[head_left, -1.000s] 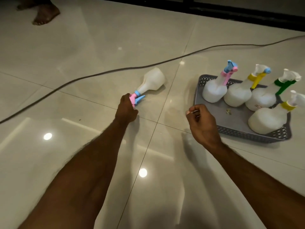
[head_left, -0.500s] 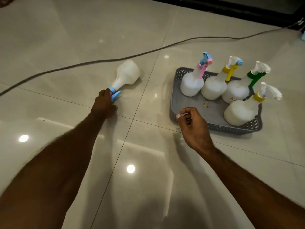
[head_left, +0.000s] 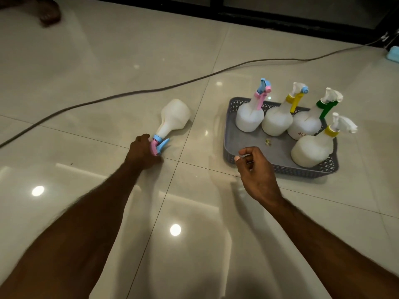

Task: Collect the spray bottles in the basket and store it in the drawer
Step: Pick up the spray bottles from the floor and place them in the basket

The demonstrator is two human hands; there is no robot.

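A white spray bottle (head_left: pixel 174 117) with a pink and blue nozzle lies on its side on the tiled floor. My left hand (head_left: pixel 141 153) grips its nozzle end. To the right sits a grey perforated basket (head_left: pixel 278 168) holding several upright white spray bottles: one with a pink and blue head (head_left: pixel 249 116), one with a yellow trigger (head_left: pixel 277 120), one with a green trigger (head_left: pixel 306 124), and one with a yellow collar (head_left: pixel 312 147). My right hand (head_left: pixel 253 169) hovers at the basket's near left corner, fingers loosely curled, holding nothing.
A dark cable (head_left: pixel 138 92) runs across the glossy tiles behind the bottle and basket. A person's bare foot (head_left: pixel 48 12) stands at the far left. A dark door frame (head_left: pixel 280 20) lines the back. A light blue object (head_left: pixel 393 53) sits at the right edge.
The view has shifted, so the basket and bottle sit differently in frame. My left hand stays on the lying bottle's nozzle; my right hand stays by the basket's corner.
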